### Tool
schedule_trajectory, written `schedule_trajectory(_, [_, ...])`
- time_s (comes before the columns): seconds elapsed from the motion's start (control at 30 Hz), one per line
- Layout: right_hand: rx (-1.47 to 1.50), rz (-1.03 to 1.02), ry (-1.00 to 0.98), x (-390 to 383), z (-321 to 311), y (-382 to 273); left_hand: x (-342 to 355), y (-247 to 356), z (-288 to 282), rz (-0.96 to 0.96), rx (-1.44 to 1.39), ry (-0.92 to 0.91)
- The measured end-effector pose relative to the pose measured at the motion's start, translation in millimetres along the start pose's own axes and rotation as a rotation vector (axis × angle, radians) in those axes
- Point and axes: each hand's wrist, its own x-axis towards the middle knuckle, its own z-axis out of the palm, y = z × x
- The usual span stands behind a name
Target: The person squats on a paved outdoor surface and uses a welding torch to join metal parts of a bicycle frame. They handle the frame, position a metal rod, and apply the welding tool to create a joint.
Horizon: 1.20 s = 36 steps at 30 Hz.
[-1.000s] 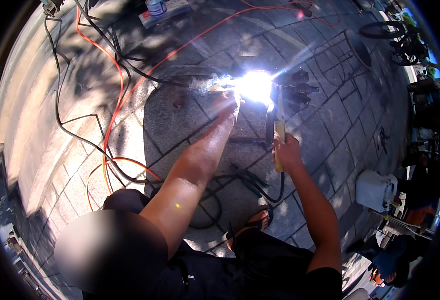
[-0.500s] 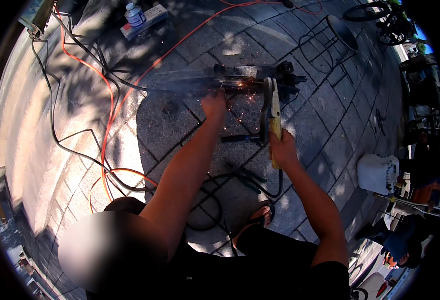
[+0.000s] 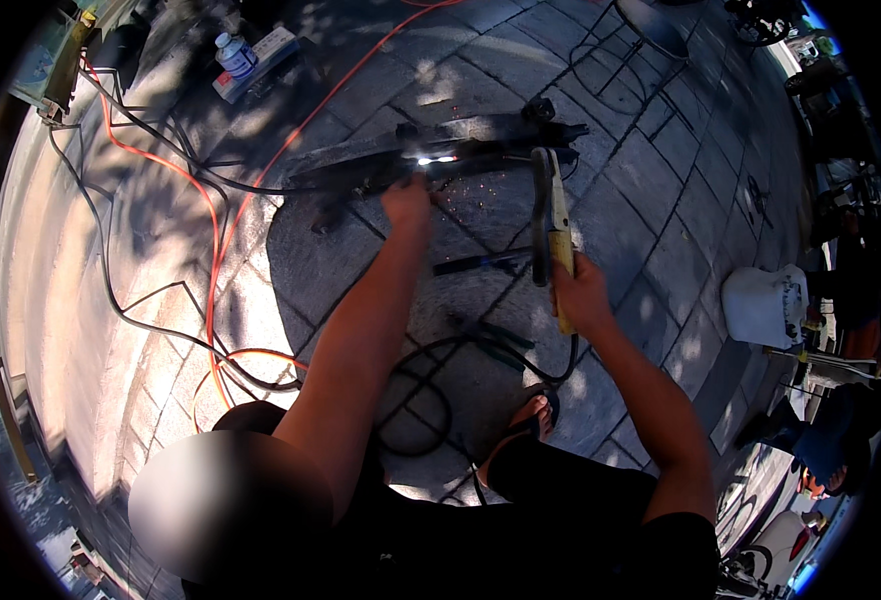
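Observation:
My right hand is wrapped around the yellow handle of a welding electrode holder, whose long jaws point away from me. A thin rod runs left from its jaws to a dark metal frame lying on the paving. A white-hot welding arc glows on the frame, with small sparks scattered below it. My left hand is closed at the frame's near edge, just below the arc. Dark metal and shadow hide what its fingers grip.
A black cable coils by my sandalled foot. A dark rod-like tool lies between my arms. An orange hose crosses the left side. A bottle stands far left, a stool far right, a white bucket at right.
The orange shower of sparks has shrunk, and a bright white arc now shows near my left fingers. The view has shifted slightly; both hands keep much the same pose.

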Motion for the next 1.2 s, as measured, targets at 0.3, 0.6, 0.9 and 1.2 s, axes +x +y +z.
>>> schedule_trajectory(0.3, [-0.002, -0.024, -0.039, -1.7, -6.5, 1.2, -19.6, 27.1, 2.5, -0.045, 0.048, 0.004])
schedule_trajectory(0.6, [0.006, -0.02, -0.058, -0.8, -3.8, -4.2, -25.3, 30.8, -3.3, -0.003, 0.045, 0.048])
schedule_trajectory(0.9, [0.031, -0.06, -0.028, 5.2, -28.9, 25.0, -307.6, 207.7, 4.8, 0.415, -0.474, -1.199])
schedule_trajectory(1.2, [-0.015, -0.089, -0.081, 10.4, -26.1, 14.2, -290.6, 283.2, 16.3, 1.581, 0.322, -1.064])
